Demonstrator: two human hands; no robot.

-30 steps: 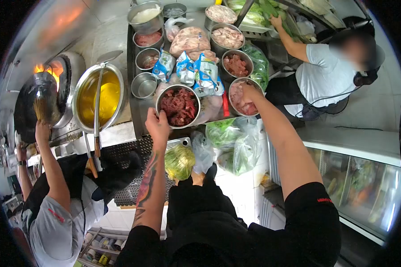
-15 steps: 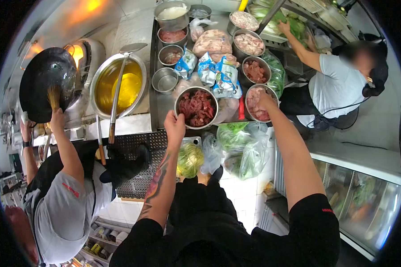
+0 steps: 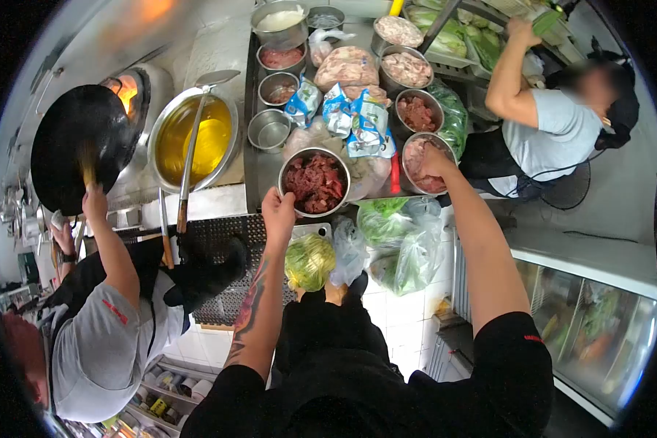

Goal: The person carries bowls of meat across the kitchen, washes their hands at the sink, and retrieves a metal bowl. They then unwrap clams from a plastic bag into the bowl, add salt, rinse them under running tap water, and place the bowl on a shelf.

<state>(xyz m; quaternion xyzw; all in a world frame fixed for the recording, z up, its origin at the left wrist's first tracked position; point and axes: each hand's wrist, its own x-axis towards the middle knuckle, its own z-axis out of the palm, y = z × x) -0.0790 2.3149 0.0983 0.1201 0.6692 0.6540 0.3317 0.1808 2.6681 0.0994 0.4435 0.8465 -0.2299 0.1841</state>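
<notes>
Pinched on the near-left rim of a round steel bowl (image 3: 304, 207) is my left hand (image 3: 278, 213), thumb at the edge. Dark red raw meat pieces (image 3: 315, 182) fill the bowl, which tilts a little toward me at the counter's front edge. My right hand (image 3: 436, 162) reaches down into a steel pot (image 3: 415, 188) of pale pink raw meat (image 3: 416, 157). Its fingertips are hidden in the meat. Between the two containers lies a red handle (image 3: 395, 174), beside blue-and-white packets (image 3: 369, 125) and a clear bag.
Steel pots of meat (image 3: 418, 111) line the counter, with an empty pot (image 3: 269, 130) at left. A basin of yellow oil (image 3: 226, 157) with a ladle stands left. One co-worker brushes a wok (image 3: 66, 146); another, right, handles greens. Bagged vegetables (image 3: 409, 248) sit below the counter.
My left hand and the bowl have shifted slightly left and toward me. The right co-worker has raised a hand with something green. At left, the wok has come down a little.
</notes>
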